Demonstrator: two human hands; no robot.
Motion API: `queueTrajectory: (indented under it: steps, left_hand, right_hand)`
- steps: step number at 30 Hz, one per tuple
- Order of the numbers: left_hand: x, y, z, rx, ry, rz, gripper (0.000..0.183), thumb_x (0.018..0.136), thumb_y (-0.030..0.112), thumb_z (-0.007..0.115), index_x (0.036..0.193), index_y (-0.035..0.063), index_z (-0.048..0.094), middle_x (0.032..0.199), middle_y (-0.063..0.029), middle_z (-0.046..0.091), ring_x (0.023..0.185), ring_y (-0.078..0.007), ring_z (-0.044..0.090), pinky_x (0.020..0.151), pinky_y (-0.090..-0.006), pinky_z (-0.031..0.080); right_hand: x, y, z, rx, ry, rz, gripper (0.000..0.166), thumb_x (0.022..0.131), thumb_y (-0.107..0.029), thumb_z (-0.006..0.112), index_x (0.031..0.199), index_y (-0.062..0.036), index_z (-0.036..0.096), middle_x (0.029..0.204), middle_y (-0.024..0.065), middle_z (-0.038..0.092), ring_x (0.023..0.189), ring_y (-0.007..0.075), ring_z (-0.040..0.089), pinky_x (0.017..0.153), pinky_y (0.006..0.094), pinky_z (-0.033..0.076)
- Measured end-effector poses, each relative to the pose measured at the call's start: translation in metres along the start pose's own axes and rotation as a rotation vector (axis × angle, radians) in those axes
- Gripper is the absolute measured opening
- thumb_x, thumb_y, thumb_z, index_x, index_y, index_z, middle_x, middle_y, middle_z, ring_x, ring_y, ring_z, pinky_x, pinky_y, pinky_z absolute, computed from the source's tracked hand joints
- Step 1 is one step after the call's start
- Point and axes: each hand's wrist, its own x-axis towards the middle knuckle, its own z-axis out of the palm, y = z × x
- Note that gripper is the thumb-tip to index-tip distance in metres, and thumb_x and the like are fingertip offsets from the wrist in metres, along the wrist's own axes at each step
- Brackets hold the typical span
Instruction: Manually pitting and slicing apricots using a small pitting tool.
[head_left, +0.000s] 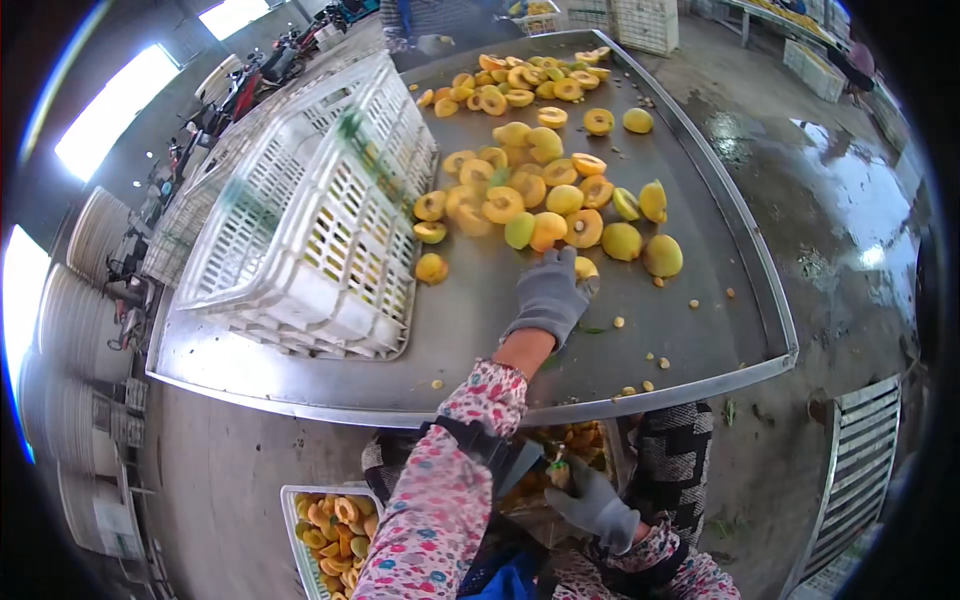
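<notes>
My left hand (551, 296), in a grey glove, reaches over the metal table (480, 375). Its fingertips are at the near edge of a pile of halved yellow-orange stone fruit (502, 204); whether they grip a piece is hidden. A yellow fruit half (585, 268) lies beside the fingers. Below the table's near edge, my right hand (596, 506), also gloved in grey, holds a small greenish thing (559, 472) with a shiny tip, not clear enough to name. Under it sits a container of cut fruit (581, 435), partly hidden by the hand and left forearm.
A white plastic crate (337, 247) stands on the table's left side, with fruit showing through its slots. More fruit halves (517, 82) lie at the far end. A white crate of halves (334, 536) is at lower left. Another person's gloved hand (435, 45) is beyond the table.
</notes>
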Motion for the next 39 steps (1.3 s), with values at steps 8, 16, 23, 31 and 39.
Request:
queueTrajectory:
  steps: [8,16,23,31,39]
  left_hand:
    - [-0.093,0.011,-0.046,-1.132,-0.212,-0.384,0.027,0.073,0.01,0.058,0.099,0.0048,0.054,0.097,-0.0065,0.056,0.084,-0.0139,0.055,0.076,-0.0268,0.045]
    - [-0.201,0.033,-0.044,-1.567,0.065,-0.362,0.026,0.088,0.022,0.038,0.098,0.0011,0.05,0.089,-0.0096,0.057,0.081,-0.0158,0.055,0.075,-0.0283,0.046]
    - [-0.211,0.034,-0.04,-1.316,0.178,-0.317,0.029,0.092,0.024,0.03,0.091,0.0029,0.05,0.084,-0.0095,0.059,0.081,-0.0151,0.055,0.073,-0.0276,0.046]
    - [-0.228,0.019,-0.009,-1.06,0.417,-0.336,0.033,0.084,0.036,0.048,0.073,0.0052,0.054,0.067,-0.0076,0.054,0.063,-0.0197,0.052,0.064,-0.029,0.044]
    - [-0.202,0.011,-0.02,-1.484,-0.413,-0.678,0.047,0.089,0.039,0.037,0.068,0.0014,0.056,0.066,-0.01,0.057,0.063,-0.0208,0.056,0.057,-0.0296,0.045]
  right_hand:
    - [-0.014,-0.056,-0.037,0.184,0.175,-0.116,0.043,0.073,-0.008,0.058,0.112,0.0017,0.043,0.085,0.0056,0.055,0.077,0.0111,0.05,0.068,0.0269,0.043]
    - [-0.02,-0.086,-0.013,-0.721,0.241,-0.201,0.032,0.074,-0.023,0.058,0.097,-0.0048,0.045,0.077,0.0153,0.058,0.07,0.0334,0.058,0.056,0.0387,0.045]
    - [-0.022,-0.074,-0.001,-1.104,0.235,-0.207,0.034,0.069,-0.022,0.059,0.097,-0.0067,0.045,0.076,0.0069,0.058,0.063,0.0281,0.06,0.052,0.0382,0.044]
    - [-0.016,-0.03,0.013,-0.884,0.152,-0.257,0.018,0.076,-0.019,0.051,0.088,-0.0059,0.057,0.07,0.0156,0.06,0.063,0.0319,0.06,0.056,0.0411,0.047]
    - [-0.033,-0.059,-0.015,-1.034,-0.009,-0.052,0.023,0.081,-0.022,0.048,0.096,-0.0063,0.054,0.08,0.0166,0.059,0.074,0.0346,0.058,0.063,0.0391,0.046]
